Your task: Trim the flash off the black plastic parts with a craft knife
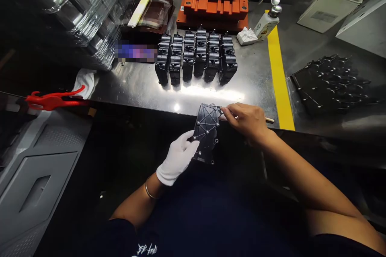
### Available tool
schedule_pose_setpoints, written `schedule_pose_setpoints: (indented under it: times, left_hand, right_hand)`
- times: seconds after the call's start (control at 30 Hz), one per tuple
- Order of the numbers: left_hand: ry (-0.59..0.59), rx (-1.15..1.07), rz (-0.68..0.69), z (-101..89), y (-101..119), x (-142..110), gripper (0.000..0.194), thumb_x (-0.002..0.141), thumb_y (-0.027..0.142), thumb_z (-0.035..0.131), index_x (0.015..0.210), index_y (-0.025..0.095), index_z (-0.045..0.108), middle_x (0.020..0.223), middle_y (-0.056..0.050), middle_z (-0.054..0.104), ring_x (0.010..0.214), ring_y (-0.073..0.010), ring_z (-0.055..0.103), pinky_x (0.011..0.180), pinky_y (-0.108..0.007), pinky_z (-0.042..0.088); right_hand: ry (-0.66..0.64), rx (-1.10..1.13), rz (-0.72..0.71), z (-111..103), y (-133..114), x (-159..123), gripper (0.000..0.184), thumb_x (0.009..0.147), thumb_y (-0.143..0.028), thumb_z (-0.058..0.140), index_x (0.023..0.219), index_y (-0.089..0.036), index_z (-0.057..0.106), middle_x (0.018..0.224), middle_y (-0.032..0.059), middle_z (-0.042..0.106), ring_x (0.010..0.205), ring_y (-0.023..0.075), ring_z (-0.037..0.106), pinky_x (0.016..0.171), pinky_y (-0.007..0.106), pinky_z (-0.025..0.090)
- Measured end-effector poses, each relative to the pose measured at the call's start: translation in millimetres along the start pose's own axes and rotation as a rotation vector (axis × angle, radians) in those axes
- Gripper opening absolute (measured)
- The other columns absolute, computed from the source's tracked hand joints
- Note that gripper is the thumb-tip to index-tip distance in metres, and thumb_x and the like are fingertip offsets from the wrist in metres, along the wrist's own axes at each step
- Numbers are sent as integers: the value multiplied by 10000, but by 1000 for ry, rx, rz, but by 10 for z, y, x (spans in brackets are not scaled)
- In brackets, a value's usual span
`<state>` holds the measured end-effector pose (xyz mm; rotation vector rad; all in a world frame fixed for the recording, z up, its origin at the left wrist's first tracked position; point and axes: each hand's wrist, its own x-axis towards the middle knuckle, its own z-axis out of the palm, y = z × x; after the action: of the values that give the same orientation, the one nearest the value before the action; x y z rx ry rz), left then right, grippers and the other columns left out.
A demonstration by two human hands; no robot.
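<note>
My left hand [180, 156], in a white glove, grips the lower left side of a black plastic housing part [207, 122]. Crossed ribs and several small round bosses cover the face turned up to me. My bare right hand [247, 122] is closed at the part's upper right corner, thumb and fingertips against or just beside it. A thin stick-like tool [269, 120] runs through that fist, its pale end poking out to the right; the working tip is hard to make out. Beyond, on the metal bench, stand several similar black parts [194, 58] in rows.
An orange fixture [215, 6] stands at the back, beside a white pump bottle [265, 24] and folded white cloth [247, 36]. Wrapped trays [87, 12] are stacked at left, above a red air gun [54, 100]. Right of the yellow tape [280, 80] lie more black parts [334, 82].
</note>
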<state>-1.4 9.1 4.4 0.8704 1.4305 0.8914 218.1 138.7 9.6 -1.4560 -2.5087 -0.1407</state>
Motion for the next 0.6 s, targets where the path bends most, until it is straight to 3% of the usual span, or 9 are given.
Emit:
schedule_pose_setpoints:
  times: [0.27, 0.47, 0.6]
  left_hand:
    - [-3, -26, -16, 8, 44, -14, 471, 810, 379, 681, 1221, 150, 665, 547, 47, 541, 534, -107, 513, 561, -227, 451]
    - [3, 3, -8, 4, 10, -11, 465, 827, 384, 663, 1228, 149, 658, 554, 48, 549, 541, -104, 510, 574, -228, 447]
    - [3, 31, 1, -3, 5, -9, 457, 835, 369, 650, 1235, 149, 658, 546, 52, 521, 536, -95, 480, 572, -223, 429]
  right_hand:
    - [-44, -22, -14, -19, 42, 79, 601, 1030, -523, 312, 687, -164, 651, 655, 62, 642, 552, 161, 536, 518, 273, 199]
    - [56, 92, 22, -11, 21, -97, 601, 1041, -511, 302, 664, -168, 621, 636, 61, 624, 577, 165, 548, 537, 276, 250]
    - [39, 112, 44, -2, 43, -171, 584, 1026, -515, 332, 641, -175, 610, 621, 56, 614, 568, 165, 535, 536, 281, 249]
